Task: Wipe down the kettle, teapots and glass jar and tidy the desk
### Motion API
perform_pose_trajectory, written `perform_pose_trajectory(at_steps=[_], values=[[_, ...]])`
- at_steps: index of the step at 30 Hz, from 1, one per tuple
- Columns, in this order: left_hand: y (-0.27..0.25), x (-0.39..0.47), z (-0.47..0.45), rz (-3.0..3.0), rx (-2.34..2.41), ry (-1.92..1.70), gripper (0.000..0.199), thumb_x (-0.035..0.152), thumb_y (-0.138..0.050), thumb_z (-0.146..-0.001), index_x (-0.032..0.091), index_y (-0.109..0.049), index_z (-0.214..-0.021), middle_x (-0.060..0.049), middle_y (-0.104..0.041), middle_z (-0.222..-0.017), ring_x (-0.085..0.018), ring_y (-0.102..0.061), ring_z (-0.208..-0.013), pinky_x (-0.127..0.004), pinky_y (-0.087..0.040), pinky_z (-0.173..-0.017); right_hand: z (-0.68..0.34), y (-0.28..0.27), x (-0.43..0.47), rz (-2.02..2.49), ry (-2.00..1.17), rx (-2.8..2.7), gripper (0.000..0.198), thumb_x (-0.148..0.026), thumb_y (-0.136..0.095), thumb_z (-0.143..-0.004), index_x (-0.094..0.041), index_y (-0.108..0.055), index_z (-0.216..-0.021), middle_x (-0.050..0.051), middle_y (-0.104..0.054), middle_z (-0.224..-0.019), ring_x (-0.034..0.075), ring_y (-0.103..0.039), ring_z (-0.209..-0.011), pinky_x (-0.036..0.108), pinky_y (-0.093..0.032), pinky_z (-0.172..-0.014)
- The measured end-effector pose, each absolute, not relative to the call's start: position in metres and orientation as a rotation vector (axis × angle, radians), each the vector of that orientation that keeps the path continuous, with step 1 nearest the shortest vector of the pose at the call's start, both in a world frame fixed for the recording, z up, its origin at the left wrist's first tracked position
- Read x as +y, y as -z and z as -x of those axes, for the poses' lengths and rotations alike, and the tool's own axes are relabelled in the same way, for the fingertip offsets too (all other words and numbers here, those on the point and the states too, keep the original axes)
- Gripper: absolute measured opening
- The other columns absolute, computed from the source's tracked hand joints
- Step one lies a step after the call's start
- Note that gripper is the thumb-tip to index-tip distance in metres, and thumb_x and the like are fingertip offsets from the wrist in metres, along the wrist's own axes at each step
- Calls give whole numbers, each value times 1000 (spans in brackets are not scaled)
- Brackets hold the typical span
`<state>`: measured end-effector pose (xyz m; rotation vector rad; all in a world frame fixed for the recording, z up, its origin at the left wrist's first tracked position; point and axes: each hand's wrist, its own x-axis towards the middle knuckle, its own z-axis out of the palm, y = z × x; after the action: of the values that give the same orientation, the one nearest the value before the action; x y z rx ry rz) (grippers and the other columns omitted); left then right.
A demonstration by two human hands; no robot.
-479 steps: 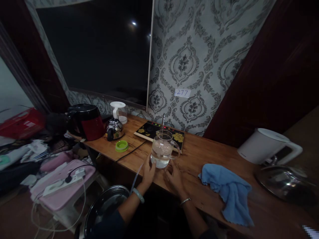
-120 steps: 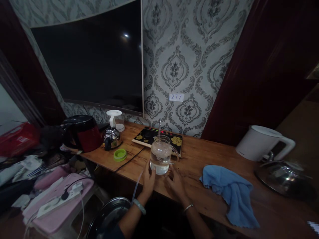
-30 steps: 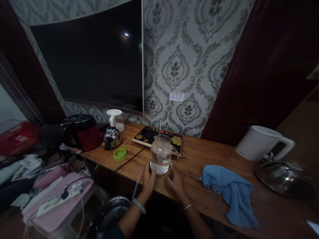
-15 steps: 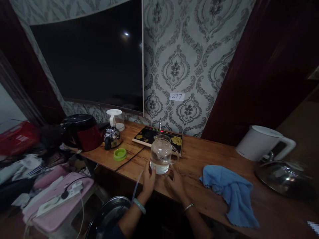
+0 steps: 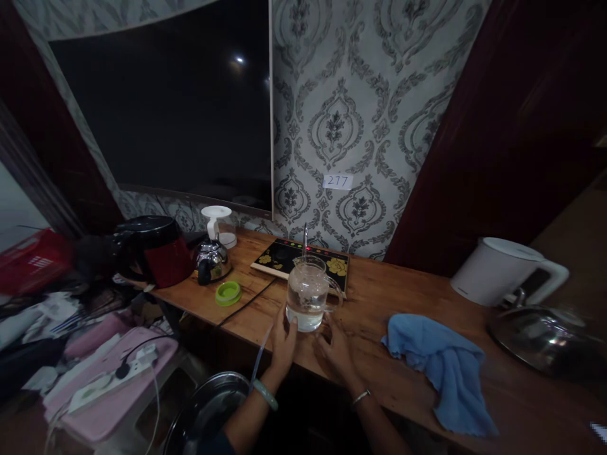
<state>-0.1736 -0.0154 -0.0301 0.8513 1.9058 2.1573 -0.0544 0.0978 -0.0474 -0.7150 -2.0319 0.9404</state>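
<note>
A clear glass pitcher [image 5: 307, 298] with water in it stands upright near the front edge of the wooden counter, its handle to the right. My left hand [image 5: 283, 340] is wrapped against the lower left side of the glass, thumb in front. On the lower right, below the handle, my right hand [image 5: 337, 347] closes on the pitcher; its far fingers are partly hidden. Just behind and above the rim is a thin metal spout [image 5: 306, 237], rising from a black tea stove panel [image 5: 277, 254] with gold flowers and a lit red light.
Left on the counter [image 5: 374, 297] are a green lid-like dish [image 5: 228, 293], a small steel kettle [image 5: 213, 260] and a red-black pot [image 5: 168, 256]. At right lie a blue cloth [image 5: 436, 360], a white kettle [image 5: 496, 272] and a steel kettle [image 5: 540, 338]. A metal basin [image 5: 227, 382] sits below.
Both hands stay on the glass pitcher, which keeps its place under the spout. The view has shifted very slightly; nothing else visibly differs.
</note>
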Motion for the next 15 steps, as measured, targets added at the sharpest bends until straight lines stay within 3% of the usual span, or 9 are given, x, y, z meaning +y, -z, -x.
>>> perform_pose_trajectory(at_steps=[9,15], values=[[22,-22,167,-668,1802,-2254,58,57,-63,-88,21,-63,-133,-15,-66,-139,-31,-61,-131,-48,-48,-112,53,45,95,724,-950,-1991,54,-33,-62,-75,-19,-69,-126,14,-73,-126,34,-67,-120,54,-50,-108],[-13,-25,216,-622,1855,-2296,53,58,-61,-89,19,-68,-126,-11,-76,-109,-28,-72,-102,-44,-58,-94,49,38,86,707,-1051,-1969,52,-25,-59,-77,-21,-67,-128,11,-74,-125,31,-68,-118,47,-54,-105]])
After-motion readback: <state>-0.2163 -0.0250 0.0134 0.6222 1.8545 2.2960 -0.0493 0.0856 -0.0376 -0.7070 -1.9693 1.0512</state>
